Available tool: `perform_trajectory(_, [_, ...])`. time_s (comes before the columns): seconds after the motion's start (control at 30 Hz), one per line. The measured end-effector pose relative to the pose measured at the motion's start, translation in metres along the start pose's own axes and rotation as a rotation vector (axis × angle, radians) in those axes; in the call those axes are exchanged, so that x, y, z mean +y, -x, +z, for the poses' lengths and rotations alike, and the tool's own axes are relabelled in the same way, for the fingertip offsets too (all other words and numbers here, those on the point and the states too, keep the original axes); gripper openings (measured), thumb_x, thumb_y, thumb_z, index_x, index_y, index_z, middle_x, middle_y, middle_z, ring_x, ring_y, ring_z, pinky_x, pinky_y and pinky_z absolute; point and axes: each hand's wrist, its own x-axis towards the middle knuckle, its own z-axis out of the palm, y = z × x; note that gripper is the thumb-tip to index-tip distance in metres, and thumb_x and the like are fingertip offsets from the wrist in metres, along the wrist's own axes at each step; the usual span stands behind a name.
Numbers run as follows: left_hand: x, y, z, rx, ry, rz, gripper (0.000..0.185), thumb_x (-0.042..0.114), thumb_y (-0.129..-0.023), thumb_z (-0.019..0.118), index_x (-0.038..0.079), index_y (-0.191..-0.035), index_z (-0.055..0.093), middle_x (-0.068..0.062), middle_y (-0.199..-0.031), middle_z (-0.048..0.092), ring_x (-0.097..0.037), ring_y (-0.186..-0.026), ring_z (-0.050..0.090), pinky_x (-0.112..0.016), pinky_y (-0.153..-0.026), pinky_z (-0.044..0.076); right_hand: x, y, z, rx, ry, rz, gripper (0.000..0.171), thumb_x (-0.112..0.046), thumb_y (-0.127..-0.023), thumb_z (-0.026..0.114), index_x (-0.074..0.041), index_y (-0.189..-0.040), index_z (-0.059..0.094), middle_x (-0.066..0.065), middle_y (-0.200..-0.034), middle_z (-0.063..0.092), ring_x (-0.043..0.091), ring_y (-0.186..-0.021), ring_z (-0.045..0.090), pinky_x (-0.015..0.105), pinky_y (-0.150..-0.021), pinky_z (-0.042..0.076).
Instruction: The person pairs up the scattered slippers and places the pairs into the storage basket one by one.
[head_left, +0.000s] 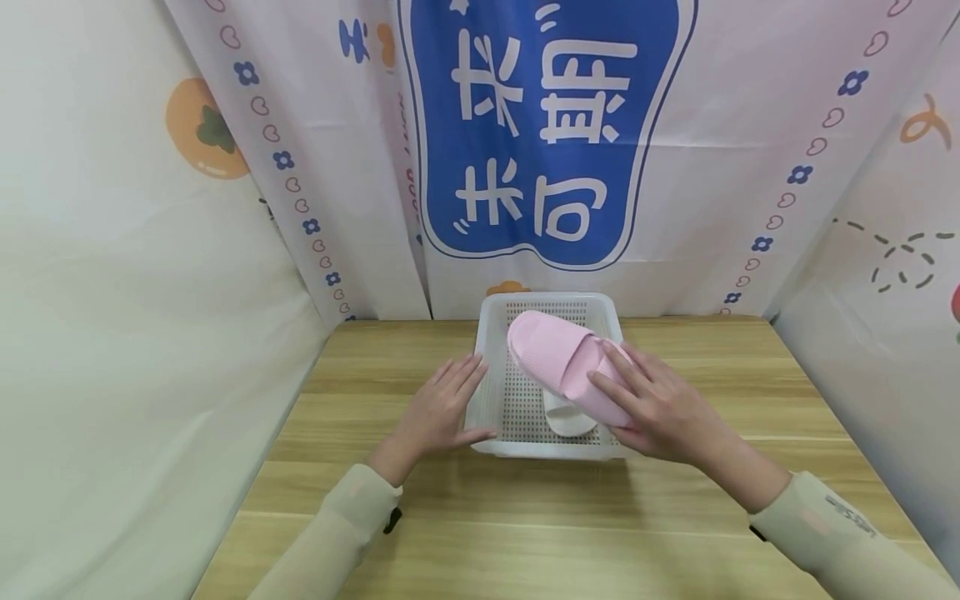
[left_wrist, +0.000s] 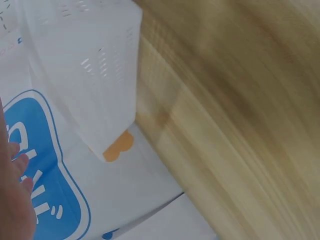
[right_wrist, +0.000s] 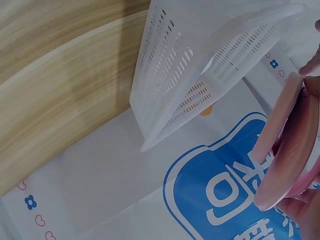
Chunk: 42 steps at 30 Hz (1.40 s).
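Note:
A pink slide slipper [head_left: 551, 346] is held over the white plastic basket [head_left: 491, 417] by my right hand [head_left: 667, 412], which grips its heel end with thumb and fingers. In the right wrist view the pink slipper [right_wrist: 292, 150] is seen edge-on as two pink layers. Beneath it in the basket lies a white slipper [head_left: 572, 421], partly covered by the pink one. My left hand [head_left: 438, 407] is at the basket's left rim, fingers straight and thumb spread, holding nothing. Only part of the left hand [left_wrist: 15, 200] shows in the left wrist view.
The basket stands near the back of a wood-grain table [head_left: 480, 533]. Behind it hangs a printed cloth [head_left: 360, 167] with a blue sign pattern. Pale cloth walls [head_left: 150, 333] close in the left and right sides.

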Motion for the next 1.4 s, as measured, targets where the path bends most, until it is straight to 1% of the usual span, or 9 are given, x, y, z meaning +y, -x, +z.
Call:
perform_trajectory(0.13, [0.0,0.005,0.004,-0.089,0.015,-0.045,0.1,0.064,-0.079,0.065,-0.006,-0.144,0.038,-0.023,-0.149,0.037,-0.036,-0.137,0.036,-0.05,-0.112,0.027,0.0,-0.002,0.002,-0.02,0.007,0.024,0.068,-0.04,-0.077,0.068,-0.006,-0.134,0.054,0.03,-0.139,0.046,0.053,-0.119,0.048,0.061,-0.091,0.046])
perform_trajectory(0.2, [0.0,0.007,0.005,-0.137,0.022,-0.069,0.101,0.065,-0.081,0.063,-0.006,-0.146,0.035,-0.023,-0.151,0.034,-0.035,-0.139,0.032,-0.048,-0.114,0.024,0.0,-0.003,0.002,-0.029,0.011,0.037,0.075,-0.038,-0.07,0.074,-0.007,-0.135,0.053,0.03,-0.139,0.045,0.053,-0.12,0.047,0.061,-0.092,0.045])
perform_trajectory(0.27, [0.0,0.009,0.007,-0.177,0.023,-0.089,0.101,0.066,-0.082,0.061,-0.005,-0.148,0.032,-0.022,-0.152,0.031,-0.033,-0.141,0.029,-0.047,-0.115,0.022,-0.001,-0.004,0.004,-0.034,0.015,0.046,0.077,-0.037,-0.068,0.077,-0.006,-0.135,0.053,0.03,-0.139,0.045,0.052,-0.121,0.046,0.061,-0.093,0.045])
perform_trajectory(0.37, [-0.001,0.011,0.01,-0.212,0.015,-0.099,0.102,0.068,-0.083,0.057,-0.005,-0.148,0.03,-0.021,-0.153,0.03,-0.033,-0.141,0.028,-0.046,-0.115,0.02,-0.002,-0.006,0.005,-0.049,0.017,0.063,0.078,-0.038,-0.069,0.077,-0.007,-0.135,0.053,0.03,-0.14,0.044,0.051,-0.123,0.045,0.06,-0.095,0.044])
perform_trajectory(0.6, [-0.002,0.014,0.015,-0.262,0.013,-0.115,0.101,0.069,-0.085,0.053,-0.006,-0.148,0.031,-0.023,-0.152,0.031,-0.036,-0.139,0.031,-0.045,-0.116,0.019,-0.001,-0.01,0.011,-0.056,0.022,0.097,0.078,-0.04,-0.069,0.078,-0.007,-0.135,0.053,0.031,-0.138,0.046,0.052,-0.12,0.047,0.061,-0.094,0.044])
perform_trajectory(0.9, [-0.003,0.018,0.02,-0.32,0.011,-0.138,0.101,0.073,-0.088,0.042,-0.005,-0.149,0.028,-0.022,-0.154,0.028,-0.033,-0.142,0.026,-0.043,-0.117,0.016,-0.002,-0.018,0.02,-0.075,0.012,0.155,0.081,-0.041,-0.067,0.081,-0.008,-0.135,0.052,0.031,-0.138,0.045,0.051,-0.117,0.048,0.062,-0.089,0.047])
perform_trajectory(1.13, [-0.003,0.02,0.023,-0.367,0.002,-0.148,0.1,0.075,-0.089,0.033,-0.004,-0.15,0.027,-0.02,-0.156,0.024,-0.031,-0.144,0.021,-0.041,-0.118,0.012,-0.006,-0.025,0.026,-0.103,-0.003,0.212,0.082,-0.041,-0.067,0.082,-0.008,-0.136,0.052,0.031,-0.14,0.043,0.05,-0.118,0.048,0.061,-0.092,0.045])
perform_trajectory(1.23, [-0.003,0.021,0.023,-0.377,-0.005,-0.145,0.1,0.075,-0.09,0.031,-0.004,-0.15,0.027,-0.02,-0.156,0.024,-0.03,-0.145,0.018,-0.041,-0.118,0.012,-0.006,-0.027,0.03,-0.095,-0.006,0.224,0.082,-0.041,-0.067,0.083,-0.007,-0.135,0.052,0.031,-0.14,0.043,0.049,-0.117,0.049,0.06,-0.092,0.046])
perform_trajectory(1.4, [-0.003,0.021,0.024,-0.359,0.0,-0.139,0.099,0.075,-0.09,0.032,-0.005,-0.149,0.028,-0.021,-0.155,0.025,-0.031,-0.144,0.021,-0.041,-0.118,0.012,-0.007,-0.032,0.036,-0.08,-0.003,0.243,0.081,-0.041,-0.067,0.081,-0.006,-0.134,0.052,0.032,-0.137,0.044,0.049,-0.113,0.051,0.059,-0.089,0.048])
